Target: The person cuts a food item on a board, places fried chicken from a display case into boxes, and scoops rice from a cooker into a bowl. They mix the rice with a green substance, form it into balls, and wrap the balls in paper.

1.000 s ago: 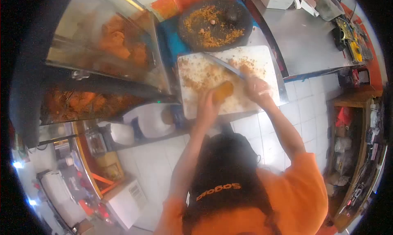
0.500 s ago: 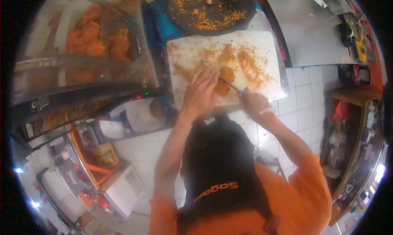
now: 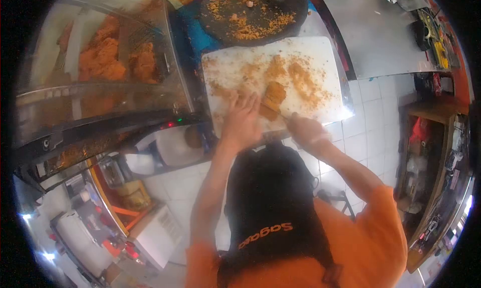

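A white cutting board is strewn with orange-brown crumbs. My right hand is closed round the handle of a knife at the board's near edge; the blade points up and left toward a golden-brown piece of food. My left hand lies on the board just left of that food, fingers pointing away from me. Whether anything is under its fingers is hidden.
Beyond the board is a round dark slab with crumbs. A glass case with orange food stands at the left. A metal counter is at the upper right, with wooden shelving below it.
My left hand has shifted slightly left, away from the golden-brown piece. My right hand has drawn the knife a little left and down toward the near edge.
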Motion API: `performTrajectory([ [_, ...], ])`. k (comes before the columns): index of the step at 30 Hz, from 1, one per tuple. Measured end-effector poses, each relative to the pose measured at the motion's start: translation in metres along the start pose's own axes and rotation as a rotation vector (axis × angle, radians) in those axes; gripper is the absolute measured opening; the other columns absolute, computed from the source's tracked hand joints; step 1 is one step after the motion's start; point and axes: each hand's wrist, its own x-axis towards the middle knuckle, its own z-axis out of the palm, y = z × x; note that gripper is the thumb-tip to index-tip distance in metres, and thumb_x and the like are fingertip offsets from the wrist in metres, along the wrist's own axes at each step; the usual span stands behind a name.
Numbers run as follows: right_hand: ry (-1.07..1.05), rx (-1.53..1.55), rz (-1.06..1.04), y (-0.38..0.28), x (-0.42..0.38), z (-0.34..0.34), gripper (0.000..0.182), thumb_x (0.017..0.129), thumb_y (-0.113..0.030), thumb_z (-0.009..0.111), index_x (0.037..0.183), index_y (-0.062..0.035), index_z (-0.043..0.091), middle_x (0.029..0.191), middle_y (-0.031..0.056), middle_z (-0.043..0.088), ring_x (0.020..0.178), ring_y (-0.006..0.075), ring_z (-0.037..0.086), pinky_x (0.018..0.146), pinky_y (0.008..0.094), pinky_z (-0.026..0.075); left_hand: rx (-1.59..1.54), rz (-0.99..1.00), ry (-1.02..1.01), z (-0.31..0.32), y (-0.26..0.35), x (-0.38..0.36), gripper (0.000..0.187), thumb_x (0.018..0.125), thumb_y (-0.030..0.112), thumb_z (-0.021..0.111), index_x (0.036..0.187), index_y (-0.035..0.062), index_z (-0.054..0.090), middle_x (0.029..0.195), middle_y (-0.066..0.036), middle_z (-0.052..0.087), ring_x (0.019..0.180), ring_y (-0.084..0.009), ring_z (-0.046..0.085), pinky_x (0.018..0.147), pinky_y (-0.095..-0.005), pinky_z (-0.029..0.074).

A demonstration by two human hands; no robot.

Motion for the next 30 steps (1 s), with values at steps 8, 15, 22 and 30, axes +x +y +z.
performTrajectory([
  [8,0.084,-0.043,-0.108,-0.012,0.011,0.001,0.035,0.102,-0.034,0.048,0.091,-0.0009,0.052,0.064,0.0188,0.064,0.061,0.0368,0.067,0.054,0.0477,0.053,0.016,-0.036,-0.022,-0.01,-0.015,-0.002,0.08,0.069,0.015,0.057,0.144,-0.0056,0.039,0.147,-0.024,0.044,0.142,-0.0373,0.035,0.121,-0.0508,0.017],
  [15,0.208,-0.144,-0.263,-0.005,-0.017,0.006,0.034,0.101,-0.033,0.048,0.089,-0.0019,0.052,0.062,0.0177,0.063,0.055,0.0356,0.066,0.047,0.0465,0.052,-0.051,-0.057,-0.009,-0.015,0.006,-0.023,0.083,0.067,0.009,0.056,0.147,-0.004,0.037,0.15,-0.023,0.041,0.142,-0.0355,0.035,0.12,-0.0521,0.017],
  [22,0.166,-0.207,-0.279,0.01,-0.006,0.023,0.034,0.099,-0.034,0.05,0.089,-0.0019,0.05,0.061,0.0189,0.063,0.053,0.0363,0.065,0.047,0.0472,0.051,-0.07,-0.089,-0.066,-0.006,0.003,-0.023,0.081,0.069,0.009,0.054,0.147,-0.0038,0.037,0.151,-0.023,0.04,0.143,-0.0361,0.034,0.12,-0.0518,0.017],
  [30,0.069,-0.184,-0.247,0.001,-0.007,0.004,0.028,0.099,-0.029,0.05,0.092,-0.002,0.048,0.058,0.0165,0.061,0.05,0.0344,0.065,0.045,0.0457,0.051,-0.075,-0.123,-0.116,-0.004,0.001,-0.019,0.082,0.068,0.01,0.053,0.146,-0.0055,0.037,0.151,-0.024,0.039,0.143,-0.0374,0.034,0.121,-0.052,0.016],
])
